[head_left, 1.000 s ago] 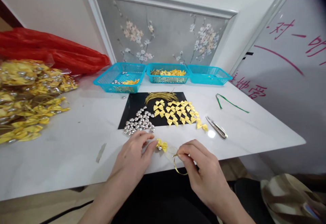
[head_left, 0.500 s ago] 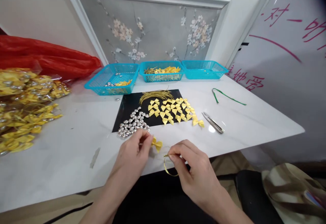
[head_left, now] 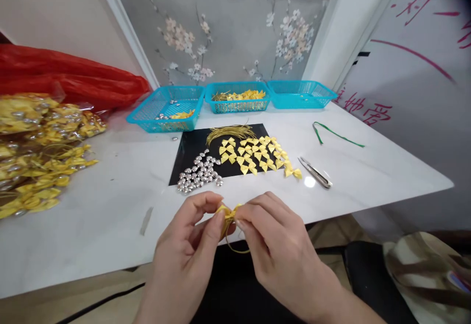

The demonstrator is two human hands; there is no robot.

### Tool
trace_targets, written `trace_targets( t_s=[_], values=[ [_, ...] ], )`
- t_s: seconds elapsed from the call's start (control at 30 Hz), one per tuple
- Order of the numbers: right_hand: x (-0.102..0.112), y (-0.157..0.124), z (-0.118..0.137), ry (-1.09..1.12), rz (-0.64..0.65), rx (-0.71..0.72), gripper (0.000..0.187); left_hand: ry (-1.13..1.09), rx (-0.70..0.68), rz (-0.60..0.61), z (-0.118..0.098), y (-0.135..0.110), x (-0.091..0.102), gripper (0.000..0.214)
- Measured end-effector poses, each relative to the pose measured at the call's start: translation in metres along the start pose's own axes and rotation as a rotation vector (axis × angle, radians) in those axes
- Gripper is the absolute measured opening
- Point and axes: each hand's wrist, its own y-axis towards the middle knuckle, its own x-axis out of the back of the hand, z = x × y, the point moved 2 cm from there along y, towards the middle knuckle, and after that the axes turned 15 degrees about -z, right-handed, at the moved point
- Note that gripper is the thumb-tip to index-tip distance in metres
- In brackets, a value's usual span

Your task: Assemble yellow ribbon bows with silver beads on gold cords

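Between finger and thumb, my left hand [head_left: 189, 245] pinches a yellow ribbon bow [head_left: 228, 214] just over the table's front edge. My right hand [head_left: 281, 243] is closed at the bow's other side, fingertips pinching a gold cord [head_left: 235, 251] whose loop hangs below. Where cord and bow meet is partly covered by the fingers. Beyond the hands, silver beads [head_left: 198, 174] are heaped at the left of a black mat [head_left: 191, 142]. Rows of yellow bows [head_left: 257, 152] lie on its right part, and a bundle of gold cords [head_left: 230, 132] along its back.
Thread snips [head_left: 315, 173] and a green ribbon [head_left: 336, 135] lie to the right. Three blue baskets [head_left: 165, 125] line the wall, some holding beads, bows and cords. Bagged yellow bow pieces [head_left: 40, 157] and red fabric [head_left: 69, 76] occupy the left. A black chair [head_left: 375, 280] stands at lower right.
My hands have come together. The right hand has brought the gold cord leftward to the bow, and the left hand has turned, holding the bow between both hands.
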Motion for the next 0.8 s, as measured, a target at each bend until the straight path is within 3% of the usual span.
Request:
trace_targets(
  t_s=[0.27, 0.5, 0.8],
  values=[
    [0.003, 0.005, 0.006, -0.050, 0.038, 0.038, 0.022, 0.037, -0.063, -0.107, -0.003, -0.006, 0.006, 0.013],
    [0.003, 0.004, 0.010, -0.159, 0.037, 0.096, 0.021, 0.045, -0.169, -0.014, -0.002, -0.008, 0.008, 0.016],
    [0.003, 0.004, 0.012, -0.209, 0.077, 0.119, 0.021, -0.038, -0.108, 0.036, -0.005, -0.010, 0.005, 0.022]
  ],
)
